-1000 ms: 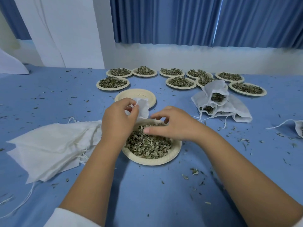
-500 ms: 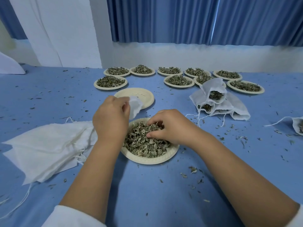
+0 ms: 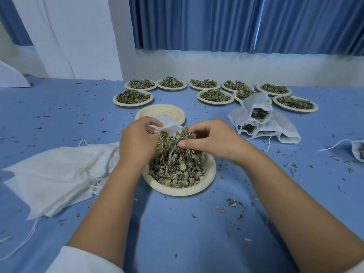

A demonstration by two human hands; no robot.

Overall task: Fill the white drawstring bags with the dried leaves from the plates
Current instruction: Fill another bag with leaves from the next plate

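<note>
Dried leaves (image 3: 174, 141) were gripped by the right hand (image 3: 213, 138) above the near plate (image 3: 211, 174), a white bag (image 3: 171, 126) pinched by the left hand (image 3: 137, 144).

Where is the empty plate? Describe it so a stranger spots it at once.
Start at the blue table, with its far rows of leaf-filled plates. Between those rows and the heaped plate nearest the camera lies the empty plate. It alone carries no heap of leaves.

A white sleeve (image 3: 82, 261) is worn on the left arm, at the lower left of the frame; the forearms, left hand (image 3: 137, 142) and right hand (image 3: 212, 138) are left bare.
</note>
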